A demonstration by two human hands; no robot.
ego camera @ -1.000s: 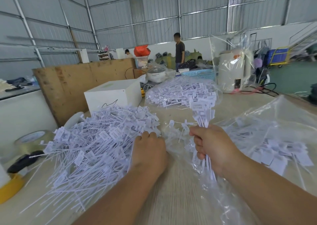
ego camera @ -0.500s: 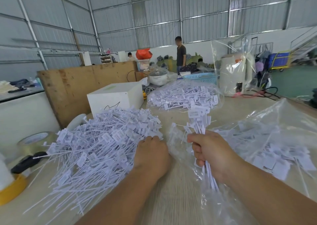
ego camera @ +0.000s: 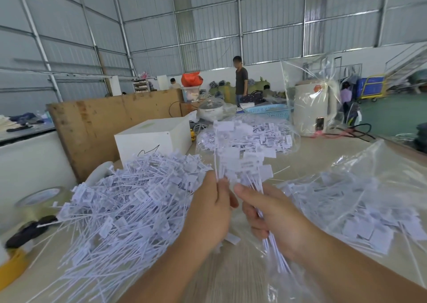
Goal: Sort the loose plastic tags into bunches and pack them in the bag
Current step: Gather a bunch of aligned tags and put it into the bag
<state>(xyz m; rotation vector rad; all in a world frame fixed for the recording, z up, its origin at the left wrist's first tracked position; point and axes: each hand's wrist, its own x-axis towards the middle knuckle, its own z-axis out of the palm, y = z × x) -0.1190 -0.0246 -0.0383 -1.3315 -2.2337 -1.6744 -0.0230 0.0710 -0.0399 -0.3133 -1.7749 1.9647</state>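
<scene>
A big heap of loose white plastic tags [ego camera: 120,210] lies on the table at the left. My right hand [ego camera: 275,219] grips an upright bunch of tags [ego camera: 245,164] by the stems, flags up. My left hand [ego camera: 212,212] is raised beside it and pinches a few tags [ego camera: 218,155] right against that bunch. A clear plastic bag holding tags [ego camera: 360,201] lies open at the right. A second filled bag of tags [ego camera: 254,136] sits further back in the middle.
A white box [ego camera: 152,138] and a plywood board [ego camera: 111,122] stand behind the heap. Tape rolls [ego camera: 39,201] and a yellow roll [ego camera: 11,268] sit at the left edge. A wrapped white appliance [ego camera: 316,108] stands back right. A person stands far behind.
My left hand has lifted off the heap with a few tags and brought them up to the bunch in my right hand. The view has tilted and both hands are raised.
</scene>
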